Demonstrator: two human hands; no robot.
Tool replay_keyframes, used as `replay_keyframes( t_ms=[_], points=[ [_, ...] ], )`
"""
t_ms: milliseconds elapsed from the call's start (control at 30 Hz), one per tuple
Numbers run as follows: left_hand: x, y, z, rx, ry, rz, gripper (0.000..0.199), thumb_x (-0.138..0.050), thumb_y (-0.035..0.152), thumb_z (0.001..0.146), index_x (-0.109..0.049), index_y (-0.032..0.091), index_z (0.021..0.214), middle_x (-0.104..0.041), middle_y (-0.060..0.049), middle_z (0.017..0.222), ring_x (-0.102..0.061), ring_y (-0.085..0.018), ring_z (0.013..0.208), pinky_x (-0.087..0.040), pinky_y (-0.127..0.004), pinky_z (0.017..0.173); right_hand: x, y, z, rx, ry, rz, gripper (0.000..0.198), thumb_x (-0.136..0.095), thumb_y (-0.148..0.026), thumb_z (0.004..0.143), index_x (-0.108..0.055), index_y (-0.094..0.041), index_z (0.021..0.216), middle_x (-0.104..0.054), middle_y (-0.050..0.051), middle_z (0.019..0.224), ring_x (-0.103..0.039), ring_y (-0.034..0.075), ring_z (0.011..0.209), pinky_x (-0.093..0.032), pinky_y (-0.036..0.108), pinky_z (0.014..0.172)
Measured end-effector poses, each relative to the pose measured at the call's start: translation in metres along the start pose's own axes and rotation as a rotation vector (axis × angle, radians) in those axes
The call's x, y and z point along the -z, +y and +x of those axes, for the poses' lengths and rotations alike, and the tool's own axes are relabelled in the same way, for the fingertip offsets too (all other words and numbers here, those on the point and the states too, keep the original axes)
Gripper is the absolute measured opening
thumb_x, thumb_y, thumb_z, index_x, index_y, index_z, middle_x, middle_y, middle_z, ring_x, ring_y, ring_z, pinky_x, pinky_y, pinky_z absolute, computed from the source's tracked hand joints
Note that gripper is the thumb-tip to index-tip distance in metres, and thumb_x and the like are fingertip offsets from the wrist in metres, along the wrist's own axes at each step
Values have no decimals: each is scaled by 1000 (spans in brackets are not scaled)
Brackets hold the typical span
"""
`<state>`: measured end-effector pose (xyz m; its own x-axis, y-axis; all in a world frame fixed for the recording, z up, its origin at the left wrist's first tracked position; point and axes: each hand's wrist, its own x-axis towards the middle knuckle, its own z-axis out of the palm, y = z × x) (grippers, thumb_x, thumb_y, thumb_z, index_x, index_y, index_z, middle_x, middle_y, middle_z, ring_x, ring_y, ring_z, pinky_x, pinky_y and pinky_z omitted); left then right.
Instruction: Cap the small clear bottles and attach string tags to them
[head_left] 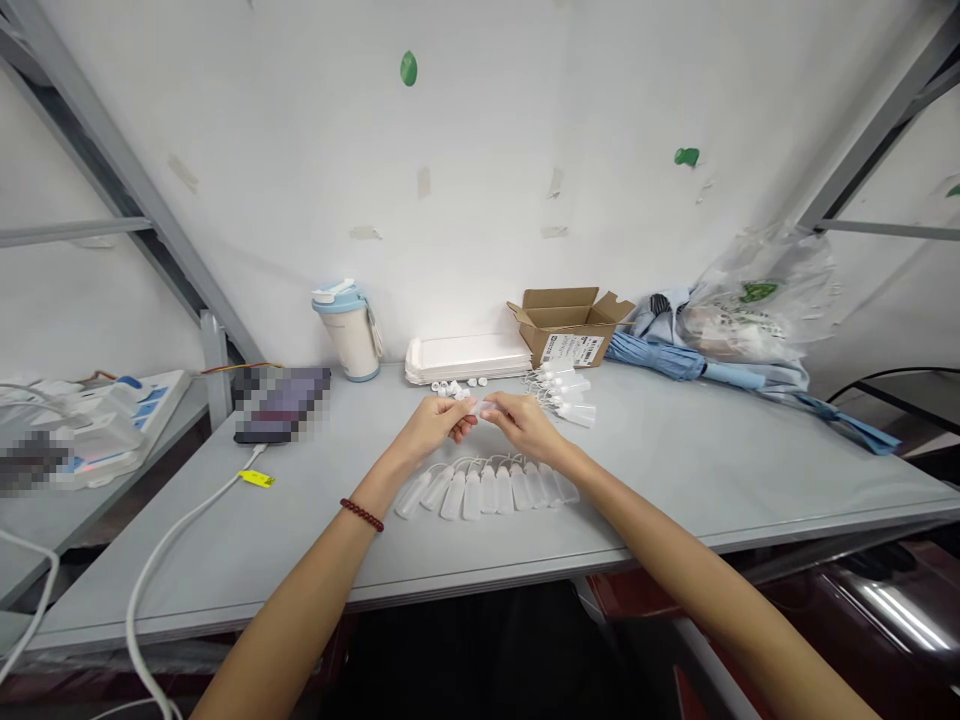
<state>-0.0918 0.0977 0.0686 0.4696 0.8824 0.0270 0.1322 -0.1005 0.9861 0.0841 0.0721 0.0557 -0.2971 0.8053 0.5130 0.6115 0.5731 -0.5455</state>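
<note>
My left hand (pixel 433 424), with a dark red bead bracelet on its wrist, meets my right hand (pixel 523 422) above the middle of the desk. Both are closed, fingertips pinching a small translucent plastic piece (pixel 481 407) between them; its exact shape is mostly covered by fingers. Just below lies a fanned row of several translucent flat plastic bottles (pixel 489 492) with thin white cords at their upper ends. Small white caps (pixel 444 387) are scattered behind my left hand. Right of my right hand, more translucent bottles (pixel 577 413) with white tops and cords lie in a pile.
A white tray-like stack (pixel 472 355) and an open cardboard box (pixel 566 325) stand by the wall. On the left are a tumbler (pixel 351 335), a phone (pixel 285 405) and its white cable (pixel 176 530). A folded blue umbrella (pixel 660 355) and plastic bag (pixel 757 300) lie right.
</note>
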Motion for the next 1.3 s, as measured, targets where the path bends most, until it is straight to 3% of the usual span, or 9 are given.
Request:
replay_keyframes(
  t_ms=[233, 333, 533, 833, 1000, 1100, 1300],
  points=[
    [4, -2, 1, -117, -47, 126, 41, -58, 51, 75, -63, 12, 62, -62, -4, 62, -52, -11, 55, -43, -25, 58, 3, -1, 1, -129, -77, 139, 28, -43, -37, 89, -58, -17, 76, -49, -2, 60, -41, 11, 53, -31, 24, 55],
    [4, -1, 0, -140, -39, 183, 39, -58, 49, 76, -64, 13, 63, -63, -5, 64, -54, -12, 57, -44, -26, 60, 3, -1, 1, -180, -91, 183, 31, -44, -39, 87, -54, -17, 68, -39, -4, 56, -36, 10, 53, -28, 24, 54],
    [2, -2, 1, -148, 11, 119, 31, -65, 45, 70, -66, 14, 74, -67, -5, 70, -58, -15, 63, -48, -29, 67, 1, 1, 1, -260, -111, 279, 36, -45, -43, 86, -46, -18, 61, -33, -5, 53, -32, 10, 51, -26, 23, 51],
    [2, 0, 2, -18, 111, 36, 40, -57, 51, 75, -62, 12, 66, -61, -4, 64, -57, -13, 62, -46, -24, 55, 0, -3, 1, -118, -69, 158, 28, -51, -38, 85, -64, -15, 89, -47, -4, 55, -37, 10, 50, -31, 23, 53],
    [4, -5, 3, 52, 7, 48, 47, -55, 57, 76, -63, 11, 69, -61, -4, 63, -55, -13, 57, -44, -23, 51, -2, 1, 1, -85, -1, 155, 31, -53, -39, 84, -65, -14, 98, -60, 2, 68, -46, 12, 57, -37, 24, 56],
    [3, -6, 3, 29, -37, 52, 50, -54, 58, 76, -63, 10, 67, -60, -4, 59, -53, -11, 52, -43, -23, 50, 0, 1, 1, -91, -3, 152, 30, -52, -39, 85, -64, -15, 98, -61, 2, 70, -48, 13, 59, -37, 25, 58],
    [-1, -2, 0, -133, 30, 142, 44, -57, 51, 76, -62, 12, 58, -61, -4, 58, -50, -10, 52, -42, -24, 53, 5, -4, 1, -150, -86, 230, 26, -45, -37, 87, -58, -16, 78, -48, -3, 61, -39, 11, 55, -31, 24, 56]
  ],
)
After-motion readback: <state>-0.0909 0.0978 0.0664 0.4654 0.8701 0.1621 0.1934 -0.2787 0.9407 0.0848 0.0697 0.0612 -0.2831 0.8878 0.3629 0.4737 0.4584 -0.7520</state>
